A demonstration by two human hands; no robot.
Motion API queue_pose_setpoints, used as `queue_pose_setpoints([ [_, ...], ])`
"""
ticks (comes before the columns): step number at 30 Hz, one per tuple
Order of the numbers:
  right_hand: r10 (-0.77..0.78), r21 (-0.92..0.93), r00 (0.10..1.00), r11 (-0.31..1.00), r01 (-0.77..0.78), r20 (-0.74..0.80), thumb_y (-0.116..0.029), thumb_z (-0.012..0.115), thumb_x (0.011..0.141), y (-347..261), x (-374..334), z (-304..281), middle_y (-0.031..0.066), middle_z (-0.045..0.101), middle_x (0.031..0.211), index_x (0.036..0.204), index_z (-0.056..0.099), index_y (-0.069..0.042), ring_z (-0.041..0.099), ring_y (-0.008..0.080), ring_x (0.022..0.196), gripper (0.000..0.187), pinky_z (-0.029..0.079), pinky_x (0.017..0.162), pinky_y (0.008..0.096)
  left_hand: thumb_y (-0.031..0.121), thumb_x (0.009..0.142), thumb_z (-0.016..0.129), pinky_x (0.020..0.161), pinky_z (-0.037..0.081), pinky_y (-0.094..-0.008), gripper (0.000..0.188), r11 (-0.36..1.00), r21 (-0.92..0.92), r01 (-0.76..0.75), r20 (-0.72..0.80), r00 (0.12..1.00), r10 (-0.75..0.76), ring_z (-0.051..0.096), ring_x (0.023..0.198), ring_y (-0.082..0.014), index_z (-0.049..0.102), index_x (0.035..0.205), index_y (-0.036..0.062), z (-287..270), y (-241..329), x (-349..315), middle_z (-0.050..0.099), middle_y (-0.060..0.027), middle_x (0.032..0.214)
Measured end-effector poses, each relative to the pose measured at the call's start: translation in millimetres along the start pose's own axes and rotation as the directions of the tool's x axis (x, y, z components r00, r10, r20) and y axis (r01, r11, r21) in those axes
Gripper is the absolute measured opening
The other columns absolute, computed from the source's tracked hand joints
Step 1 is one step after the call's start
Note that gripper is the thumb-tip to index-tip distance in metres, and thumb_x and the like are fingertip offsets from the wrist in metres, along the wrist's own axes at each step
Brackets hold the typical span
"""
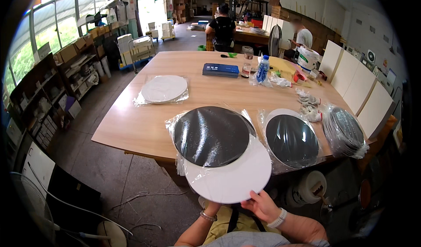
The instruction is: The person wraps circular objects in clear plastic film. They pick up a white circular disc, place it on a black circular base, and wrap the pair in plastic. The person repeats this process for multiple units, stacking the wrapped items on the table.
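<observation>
A white round board juts over the near table edge, tilted toward me. My right hand pinches its near right rim, with the thumb on top. At the near left rim my left hand grips the same board from below; its fingers are mostly hidden under it. Overlapping the board's far part is a black round disc in clear plastic wrap. To the right lies another black disc in clear film, with a white edge showing behind it. Beyond that is a stack of wrapped round discs.
On the table are a wrapped white disc, a blue box, a blue-capped bottle, work gloves and a white bucket. White panels stand at right. A bucket sits below. Two people are farther back.
</observation>
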State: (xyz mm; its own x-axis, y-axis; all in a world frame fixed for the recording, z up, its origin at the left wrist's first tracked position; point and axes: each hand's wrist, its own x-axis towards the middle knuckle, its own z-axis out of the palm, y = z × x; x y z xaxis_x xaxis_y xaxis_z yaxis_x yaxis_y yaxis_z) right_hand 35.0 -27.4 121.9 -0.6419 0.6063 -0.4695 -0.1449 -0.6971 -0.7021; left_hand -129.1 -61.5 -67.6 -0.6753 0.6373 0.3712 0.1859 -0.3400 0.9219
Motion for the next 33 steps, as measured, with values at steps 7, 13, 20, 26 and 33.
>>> queue_pose_setpoints([
  [7, 0.009, 0.09, 0.976, 0.996, -0.029, 0.218, 0.006, 0.035, 0.087, -18, 97, 49, 0.0263, 0.052, 0.116, 0.11, 0.044, 0.017, 0.055, 0.0329, 0.109, 0.026, 0.046, 0.096, 0.0413, 0.017, 0.096, 0.047, 0.06, 0.048, -0.0235, 0.019, 0.871, -0.373, 0.318, 0.09, 0.947, -0.307, 0.062, 0.066, -0.0141, 0.054, 0.092, -0.0002, 8, 75, 24, 0.064, -0.0088, 0.077],
  [13, 0.145, 0.106, 0.971, 0.98, -0.167, 0.192, 0.005, 0.035, 0.086, -29, 122, 63, 0.0291, 0.051, 0.116, 0.107, 0.043, 0.022, 0.053, 0.0341, 0.112, 0.028, 0.044, 0.099, 0.0382, 0.015, 0.096, 0.047, 0.064, 0.051, -0.027, 0.017, 0.803, -0.437, 0.406, 0.146, 0.913, -0.382, 0.063, 0.067, -0.0177, 0.052, 0.092, -0.0009, 8, 76, 21, 0.063, -0.0102, 0.075],
  [20, 0.229, 0.107, 0.937, 0.958, -0.264, 0.263, 0.006, 0.034, 0.086, -46, 110, 58, 0.0311, 0.046, 0.124, 0.113, 0.04, 0.024, 0.047, 0.0371, 0.119, 0.032, 0.041, 0.102, 0.0404, 0.012, 0.095, 0.045, 0.061, 0.051, -0.0287, 0.016, 0.868, -0.348, 0.355, 0.143, 0.935, -0.325, 0.062, 0.063, -0.0184, 0.051, 0.087, -0.0003, 4, 77, 15, 0.062, -0.0104, 0.07],
  [26, 0.245, -0.065, 0.888, 0.969, -0.238, 0.389, -0.003, 0.037, 0.091, -43, 119, 49, 0.0263, 0.049, 0.125, 0.12, 0.039, 0.018, 0.055, 0.0321, 0.111, 0.036, 0.045, 0.098, 0.0381, 0.015, 0.092, 0.052, 0.064, 0.052, -0.0286, 0.016, 0.872, -0.299, 0.387, 0.197, 0.92, -0.34, 0.063, 0.067, -0.0188, 0.054, 0.096, -0.001, -14, 73, 20, 0.064, -0.0107, 0.075],
  [33, -0.411, -0.825, 0.833, 0.268, 0.498, 0.37, -0.009, 0.048, 0.09, -173, 116, -15, 0.0068, 0.065, 0.089, 0.114, 0.055, 0.0, 0.062, 0.0114, 0.073, 0.027, 0.049, 0.057, 0.0234, 0.024, 0.089, 0.056, 0.087, 0.042, -0.0302, 0.041, 0.956, 0.183, 0.229, 0.001, 0.972, -0.233, 0.054, 0.103, -0.0188, 0.05, 0.122, 0.0004, -143, 118, 78, 0.055, -0.0147, 0.108],
])
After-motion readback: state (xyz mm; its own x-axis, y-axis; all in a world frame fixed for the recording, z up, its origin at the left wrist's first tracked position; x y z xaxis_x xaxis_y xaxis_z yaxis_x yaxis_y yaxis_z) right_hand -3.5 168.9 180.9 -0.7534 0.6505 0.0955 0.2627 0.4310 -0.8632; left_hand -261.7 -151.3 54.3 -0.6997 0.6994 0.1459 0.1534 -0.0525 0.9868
